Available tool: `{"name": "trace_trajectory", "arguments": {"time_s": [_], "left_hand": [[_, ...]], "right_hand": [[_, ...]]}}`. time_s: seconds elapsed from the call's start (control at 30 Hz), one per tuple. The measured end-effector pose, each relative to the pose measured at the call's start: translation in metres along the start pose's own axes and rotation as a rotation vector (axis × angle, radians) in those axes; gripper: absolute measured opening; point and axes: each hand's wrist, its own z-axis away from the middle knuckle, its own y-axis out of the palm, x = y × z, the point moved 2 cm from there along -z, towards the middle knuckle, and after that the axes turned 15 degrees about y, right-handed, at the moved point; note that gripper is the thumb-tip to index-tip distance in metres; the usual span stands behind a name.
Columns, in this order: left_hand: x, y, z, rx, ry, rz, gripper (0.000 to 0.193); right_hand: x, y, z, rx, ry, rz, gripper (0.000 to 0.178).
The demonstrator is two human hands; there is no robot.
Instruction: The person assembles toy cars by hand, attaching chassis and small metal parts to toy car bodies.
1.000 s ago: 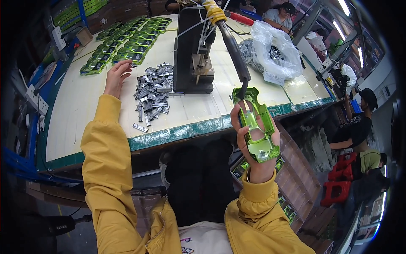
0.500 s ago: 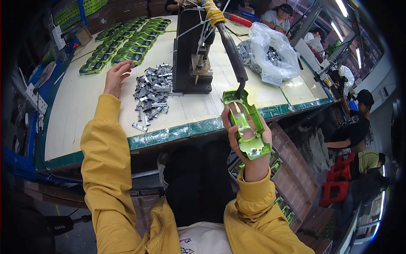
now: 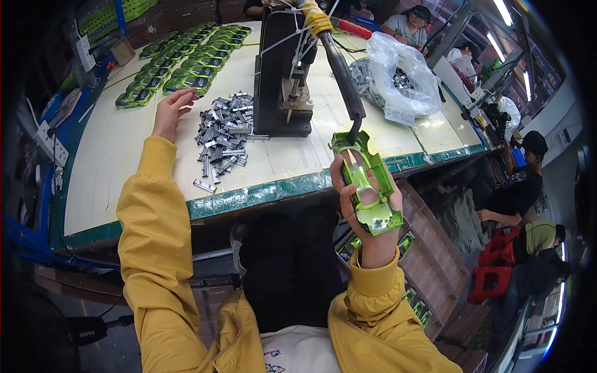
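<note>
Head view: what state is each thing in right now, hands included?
Right hand: shut on the bright green plastic shell, raised off the table.
Bright green plastic shell: held upright, hollow side facing the camera.
Left hand: open, fingers at the pile's edge.
Pile of small grey metal pieces: loose, heaped.
Black lever press: upright, handle slanting down.
Clear plastic bag: open, holding parts.
Row of green shells: laid flat.
</note>
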Motion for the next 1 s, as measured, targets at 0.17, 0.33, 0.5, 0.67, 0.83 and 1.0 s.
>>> {"name": "trace_trajectory", "arguments": {"time_s": [0.17, 0.33, 0.5, 0.67, 0.83, 1.0], "left_hand": [[0.000, -0.002, 0.001, 0.017, 0.000, -0.023, 0.020], [0.002, 0.002, 0.000, 0.040, -0.022, -0.038, 0.022], [0.000, 0.003, 0.000, 0.052, -0.034, -0.048, 0.022], [-0.001, 0.003, 0.002, 0.058, -0.049, -0.084, 0.021], [-0.001, 0.004, 0.001, 0.059, -0.050, -0.105, 0.021], [-0.002, 0.006, 0.002, 0.063, -0.058, -0.120, 0.021]], "right_hand": [[0.003, 0.006, 0.002, 0.017, -0.018, 0.019, 0.035], [0.005, 0.008, 0.004, 0.012, -0.006, 0.016, 0.034], [0.004, 0.010, 0.006, -0.003, -0.047, 0.042, 0.033], [0.004, 0.011, 0.006, 0.002, -0.033, 0.059, 0.032], [0.007, 0.006, 0.006, 0.061, -0.041, 0.098, 0.040], [0.008, 0.003, 0.007, 0.037, -0.059, 0.110, 0.041]]}}
